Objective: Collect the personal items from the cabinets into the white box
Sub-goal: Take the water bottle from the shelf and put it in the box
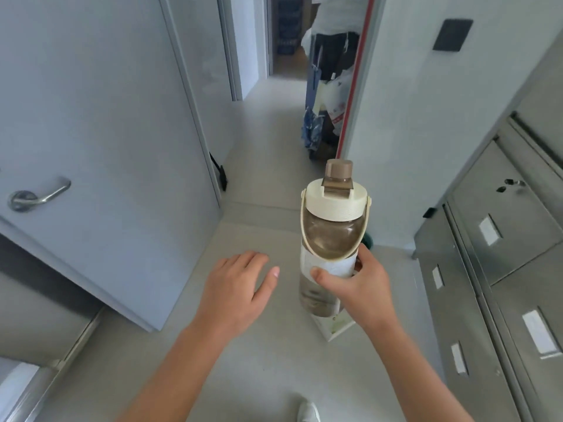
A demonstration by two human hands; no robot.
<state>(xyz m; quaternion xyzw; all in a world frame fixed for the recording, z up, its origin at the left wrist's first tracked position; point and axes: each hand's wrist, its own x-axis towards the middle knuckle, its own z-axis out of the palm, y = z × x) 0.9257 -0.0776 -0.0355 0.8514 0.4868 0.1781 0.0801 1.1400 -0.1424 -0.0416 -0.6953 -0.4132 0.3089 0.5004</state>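
My right hand (361, 280) grips a tall clear water bottle (330, 236) around its white sleeve. The bottle stands upright in the air, with a cream lid, a brown cap and a cream carry strap. My left hand (236, 283) hovers to the left of the bottle, palm down, fingers apart, holding nothing. A small part of a white box (333, 327) shows on the floor just below the bottle, mostly hidden by the bottle and my right hand.
Grey metal cabinets (493, 269) with white labels line the right side, doors closed. A pale door (91, 147) with a lever handle (36, 194) stands on the left. A corridor runs ahead; bags hang by a red-edged partition (353, 74). My white shoe (307, 411) shows at the bottom.
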